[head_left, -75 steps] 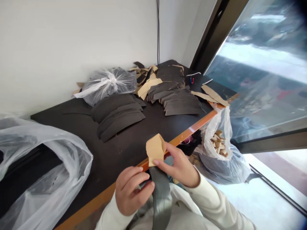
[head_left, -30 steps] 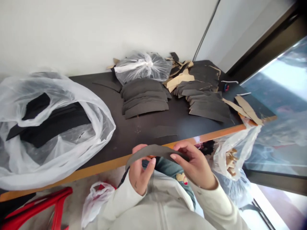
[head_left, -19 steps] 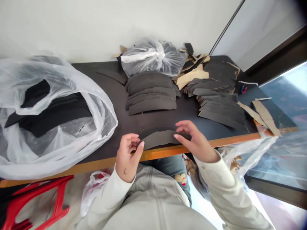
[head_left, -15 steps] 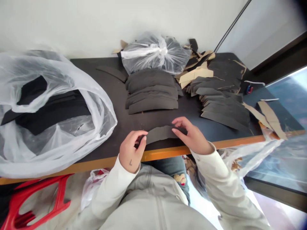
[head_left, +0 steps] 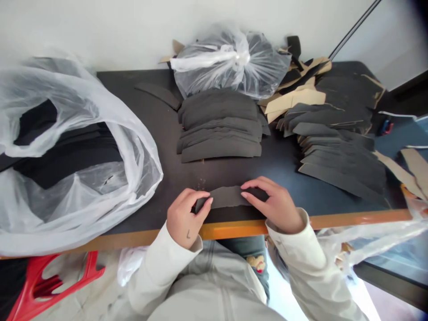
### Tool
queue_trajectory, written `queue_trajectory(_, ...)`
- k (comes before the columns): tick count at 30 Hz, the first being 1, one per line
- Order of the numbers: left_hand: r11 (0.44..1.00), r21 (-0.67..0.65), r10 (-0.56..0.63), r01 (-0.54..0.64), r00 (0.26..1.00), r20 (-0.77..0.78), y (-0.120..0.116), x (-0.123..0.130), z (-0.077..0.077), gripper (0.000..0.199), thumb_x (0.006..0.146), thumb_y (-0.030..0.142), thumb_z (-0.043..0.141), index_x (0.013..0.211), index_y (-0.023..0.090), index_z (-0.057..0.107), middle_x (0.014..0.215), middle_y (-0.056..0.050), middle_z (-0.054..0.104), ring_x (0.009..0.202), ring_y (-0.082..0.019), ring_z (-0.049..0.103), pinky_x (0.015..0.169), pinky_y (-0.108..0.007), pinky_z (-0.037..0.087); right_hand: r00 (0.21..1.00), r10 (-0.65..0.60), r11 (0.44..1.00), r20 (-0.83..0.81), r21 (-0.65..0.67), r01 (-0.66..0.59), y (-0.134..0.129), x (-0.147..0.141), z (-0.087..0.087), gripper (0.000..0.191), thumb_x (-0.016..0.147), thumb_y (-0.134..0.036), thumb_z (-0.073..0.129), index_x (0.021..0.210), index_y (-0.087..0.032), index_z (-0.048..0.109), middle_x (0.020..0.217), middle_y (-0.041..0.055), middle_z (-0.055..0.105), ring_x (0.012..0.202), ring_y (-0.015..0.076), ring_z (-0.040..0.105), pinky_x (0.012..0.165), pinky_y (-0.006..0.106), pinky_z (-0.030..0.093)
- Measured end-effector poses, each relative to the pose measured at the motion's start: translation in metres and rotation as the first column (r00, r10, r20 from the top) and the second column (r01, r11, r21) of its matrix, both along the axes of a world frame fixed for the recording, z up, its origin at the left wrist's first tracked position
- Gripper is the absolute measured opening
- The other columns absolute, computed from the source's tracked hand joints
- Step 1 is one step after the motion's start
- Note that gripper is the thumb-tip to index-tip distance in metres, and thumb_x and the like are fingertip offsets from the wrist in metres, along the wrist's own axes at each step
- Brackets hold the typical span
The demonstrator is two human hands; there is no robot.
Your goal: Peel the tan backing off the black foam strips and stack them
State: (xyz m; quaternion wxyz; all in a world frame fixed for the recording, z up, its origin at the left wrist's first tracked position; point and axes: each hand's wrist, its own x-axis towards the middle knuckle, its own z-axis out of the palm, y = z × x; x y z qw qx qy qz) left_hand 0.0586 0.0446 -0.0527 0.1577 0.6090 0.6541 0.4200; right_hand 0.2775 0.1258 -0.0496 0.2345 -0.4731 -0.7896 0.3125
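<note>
Near the front edge of the black desk (head_left: 254,203), a dark curved strip (head_left: 227,197) lies flat; left hand (head_left: 184,215) fingers (head_left: 197,197) curve over one end, right hand (head_left: 276,206) fingers (head_left: 256,189) press the other, extended, unpinching; stacked strips (head_left: 219,129) lie behind.

Strip (head_left: 227,197): dark charcoal, speckled, matte. Stacked pieces (head_left: 219,133) same charcoal. Table top (head_left: 157,209) black, edge (head_left: 234,230) orange. Left bag (head_left: 100,133) clear, whitish film, black pieces inside. Tied bag (head_left: 230,62) clear, white knot. Scraps (head_left: 294,100) tan, some black mixed in. Sleeves (head_left: 301,249) off-white. Jacket (head_left: 207,285) pale grey, vertical seam lines. Jeans (head_left: 242,245) blue-grey, small yellow-and-red patch (head_left: 257,262). Stool (head_left: 36,290) bright red. Wall (head_left: 100,26) off-white. Left hand (head_left: 185,218) has a small dark mark; right hand (head_left: 274,205) none visible.
</note>
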Motion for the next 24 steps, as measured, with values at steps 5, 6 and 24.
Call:
queue_trajectory(5,1.000,-0.003,0.012,-0.012,1.000,0.002,0.0004,0.0007,-0.0005,0.004,0.085,0.021,0.066,0.086,0.021,0.070,0.080,0.000,0.067,0.069,-0.011,0.064,0.067,-0.021,0.051,1.000,-0.028,1.000,0.015,-0.001,0.028,-0.0003,-0.0009,-0.0013,0.012,0.087,-0.034,0.062,0.091,-0.025,0.068,0.089,0.0023,0.069,0.082,0.0187,0.066,0.075,0.032,0.050)
queue_trajectory(6,1.000,-0.002,0.012,-0.012,1.000,0.001,0.0006,0.0006,-0.0004,0.004,0.084,0.020,0.067,0.086,0.021,0.070,0.080,0.000,0.067,0.069,-0.011,0.064,0.066,-0.021,0.051,0.999,-0.030,1.000,0.014,-0.005,0.030,-0.0003,-0.0010,-0.0012,0.012,0.087,-0.034,0.062,0.091,-0.025,0.068,0.089,0.0023,0.069,0.082,0.0187,0.066,0.075,0.031,0.050)
queue_trajectory(24,1.000,-0.017,0.019,-0.021,0.996,-0.081,0.0023,0.0027,0.0004,0.005,0.084,0.019,0.068,0.087,0.019,0.072,0.078,0.000,0.066,0.065,-0.009,0.061,0.066,-0.019,0.051,1.000,-0.023,0.997,0.005,0.075,0.022,-0.0016,-0.0003,-0.0009,0.006,0.085,-0.024,0.067,0.089,-0.023,0.069,0.086,-0.0006,0.069,0.079,0.0128,0.065,0.074,0.025,0.049)
